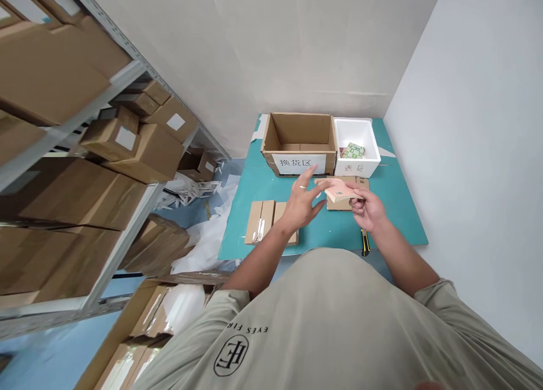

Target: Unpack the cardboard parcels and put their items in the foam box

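A pale pink book with a small barcode on its face is pinched at its right end by my right hand, above the table. My left hand, a ring on one finger, hovers at the book's left end with fingers spread; whether a fingertip touches it I cannot tell. Beneath the book lies a flat cardboard box, partly hidden. Left of it, another flat taped carton rests on the table, half covered by my left hand and forearm.
At the back of the green table stand an open cardboard box with a handwritten label and a white foam box holding green-patterned packets. A yellow-black box cutter lies near the front edge. Shelves of cartons line the left.
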`<state>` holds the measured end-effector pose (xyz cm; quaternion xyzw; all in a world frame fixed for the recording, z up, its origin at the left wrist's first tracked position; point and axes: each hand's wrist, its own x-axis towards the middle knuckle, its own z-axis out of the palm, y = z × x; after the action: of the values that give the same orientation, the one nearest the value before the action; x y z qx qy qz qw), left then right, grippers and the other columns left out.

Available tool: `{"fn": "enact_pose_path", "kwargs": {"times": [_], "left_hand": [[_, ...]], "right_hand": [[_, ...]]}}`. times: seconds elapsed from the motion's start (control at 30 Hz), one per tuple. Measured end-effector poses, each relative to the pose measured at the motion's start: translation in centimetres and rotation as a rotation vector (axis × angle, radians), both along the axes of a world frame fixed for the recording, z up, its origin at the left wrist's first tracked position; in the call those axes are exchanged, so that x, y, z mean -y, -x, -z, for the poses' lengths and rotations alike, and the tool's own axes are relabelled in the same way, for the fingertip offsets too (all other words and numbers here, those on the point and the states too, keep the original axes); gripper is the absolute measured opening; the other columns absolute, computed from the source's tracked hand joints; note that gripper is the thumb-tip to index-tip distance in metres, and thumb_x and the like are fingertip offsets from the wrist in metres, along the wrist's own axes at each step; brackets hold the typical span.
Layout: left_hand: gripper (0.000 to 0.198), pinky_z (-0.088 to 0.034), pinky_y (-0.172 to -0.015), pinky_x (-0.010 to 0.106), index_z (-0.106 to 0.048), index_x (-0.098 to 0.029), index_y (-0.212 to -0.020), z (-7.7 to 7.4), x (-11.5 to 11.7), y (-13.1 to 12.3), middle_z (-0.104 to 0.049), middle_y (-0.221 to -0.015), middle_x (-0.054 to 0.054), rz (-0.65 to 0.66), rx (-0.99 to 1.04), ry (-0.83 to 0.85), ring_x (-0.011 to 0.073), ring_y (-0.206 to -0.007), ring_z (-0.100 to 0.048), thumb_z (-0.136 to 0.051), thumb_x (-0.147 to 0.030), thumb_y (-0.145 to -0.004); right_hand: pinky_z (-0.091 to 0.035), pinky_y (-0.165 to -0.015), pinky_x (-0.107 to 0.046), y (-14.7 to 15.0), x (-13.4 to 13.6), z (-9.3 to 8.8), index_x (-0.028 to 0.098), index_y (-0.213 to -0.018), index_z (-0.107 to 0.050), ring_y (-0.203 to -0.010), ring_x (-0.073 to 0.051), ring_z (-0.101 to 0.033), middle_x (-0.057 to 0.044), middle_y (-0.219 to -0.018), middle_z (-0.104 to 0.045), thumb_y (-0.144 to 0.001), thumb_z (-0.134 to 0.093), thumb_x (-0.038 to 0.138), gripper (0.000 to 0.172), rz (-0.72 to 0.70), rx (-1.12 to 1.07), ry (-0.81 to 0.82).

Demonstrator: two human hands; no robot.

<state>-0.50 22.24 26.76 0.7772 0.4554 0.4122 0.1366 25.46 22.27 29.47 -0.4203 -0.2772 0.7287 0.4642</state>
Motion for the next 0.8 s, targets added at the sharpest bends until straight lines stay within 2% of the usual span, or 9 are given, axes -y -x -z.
{"fn": "enact_pose_path", "kwargs": {"times": [0.07, 0.13, 0.2, 0.27, 0.4, 0.53, 0.6, 0.7, 0.8], "left_hand": [[0.041, -0.06, -0.114, 0.055, -0.087, -0.025, -0.124, -0.2, -0.7, -0.1, -0.083, -0.137, 0.016, 0.061, 0.08, 0.127, 0.0384, -0.137, -0.074, -0.073, -0.061, -0.108], [0.053, -0.066, -0.087, 0.041, -0.086, -0.02, -0.105, -0.3, -1.3, -0.3, -0.085, -0.096, 0.01, 0.081, 0.287, 0.299, 0.0309, -0.098, -0.081, -0.073, -0.071, -0.104], [0.062, -0.06, -0.066, 0.032, -0.083, -0.017, -0.097, -0.6, -1.7, -0.4, -0.079, -0.078, 0.005, 0.093, 0.495, 0.469, 0.0239, -0.073, -0.075, -0.078, -0.078, -0.097], [0.061, -0.053, -0.055, 0.028, -0.082, -0.017, -0.092, -0.9, -1.7, -0.2, -0.077, -0.074, 0.004, 0.152, 0.574, 0.627, 0.0201, -0.062, -0.07, -0.089, -0.077, -0.087], [0.06, -0.044, -0.046, 0.025, -0.088, -0.017, -0.102, -1.6, -1.8, 0.1, -0.071, -0.063, 0.0, 0.189, 0.537, 0.777, 0.0159, -0.051, -0.061, -0.109, -0.06, -0.067], [0.087, -0.049, -0.053, 0.023, -0.079, -0.019, -0.144, -1.6, -2.4, -0.9, -0.069, -0.065, -0.005, -0.044, 0.913, 0.564, 0.0139, -0.055, -0.064, -0.101, -0.071, -0.078], [0.09, -0.058, -0.06, 0.026, -0.078, -0.018, -0.142, -1.3, -2.2, -1.5, -0.078, -0.078, 0.001, 0.025, 0.983, 0.598, 0.0181, -0.067, -0.075, -0.097, -0.079, -0.079], [0.088, -0.067, -0.07, 0.033, -0.079, -0.016, -0.128, -0.9, -1.5, -1.6, -0.086, -0.095, 0.009, 0.183, 0.907, 0.742, 0.0259, -0.081, -0.083, -0.105, -0.074, -0.068], [0.091, -0.069, -0.072, 0.035, -0.075, -0.016, -0.13, -0.6, -1.5, -0.9, -0.088, -0.095, 0.009, 0.111, 0.914, 0.738, 0.0263, -0.08, -0.084, -0.111, -0.063, -0.062]], "right_hand": [[-0.031, -0.039, -0.02, 0.1, -0.3, 0.2, 0.022, -0.116, -0.08, -0.045, -0.01, -0.042, 0.007, -0.057, -0.056, -0.093, -0.088, 0.054, 0.04, -0.104, 0.022, -0.008], [-0.028, -0.039, -0.022, 0.3, -0.3, 0.6, 0.024, -0.105, -0.076, -0.044, -0.011, -0.036, 0.009, -0.053, -0.048, -0.095, -0.086, 0.072, 0.051, -0.156, 0.103, -0.102], [-0.032, -0.043, -0.022, 0.4, -0.2, 1.1, 0.025, -0.099, -0.073, -0.047, -0.011, -0.038, 0.01, -0.053, -0.046, -0.087, -0.09, 0.082, 0.061, -0.13, 0.219, -0.254], [-0.04, -0.048, -0.023, 0.5, -0.2, 1.5, 0.025, -0.1, -0.073, -0.054, -0.013, -0.049, 0.008, -0.059, -0.056, -0.078, -0.097, 0.083, 0.066, -0.098, 0.307, -0.362], [-0.059, -0.061, -0.03, 1.1, -0.3, 2.7, 0.027, -0.102, -0.072, -0.069, -0.02, -0.069, 0.001, -0.08, -0.077, -0.065, -0.106, 0.077, 0.071, -0.136, 0.312, -0.34], [-0.069, -0.079, -0.038, 2.9, 0.0, 4.0, 0.031, -0.109, -0.066, -0.095, -0.024, -0.08, -0.001, -0.105, -0.084, -0.07, -0.105, 0.069, 0.067, 0.102, 0.159, -0.318], [-0.071, -0.084, -0.04, 3.8, 0.2, 4.5, 0.034, -0.121, -0.065, -0.109, -0.026, -0.081, -0.002, -0.119, -0.084, -0.076, -0.102, 0.065, 0.066, 0.192, 0.082, -0.313], [-0.071, -0.083, -0.041, 3.9, 0.3, 4.8, 0.033, -0.125, -0.065, -0.11, -0.027, -0.082, -0.003, -0.12, -0.084, -0.076, -0.102, 0.062, 0.067, 0.2, 0.061, -0.28], [-0.068, -0.073, -0.035, 2.7, 0.2, 4.7, 0.029, -0.114, -0.068, -0.093, -0.024, -0.08, -0.001, -0.104, -0.083, -0.07, -0.105, 0.061, 0.066, 0.135, 0.181, -0.275]]}}
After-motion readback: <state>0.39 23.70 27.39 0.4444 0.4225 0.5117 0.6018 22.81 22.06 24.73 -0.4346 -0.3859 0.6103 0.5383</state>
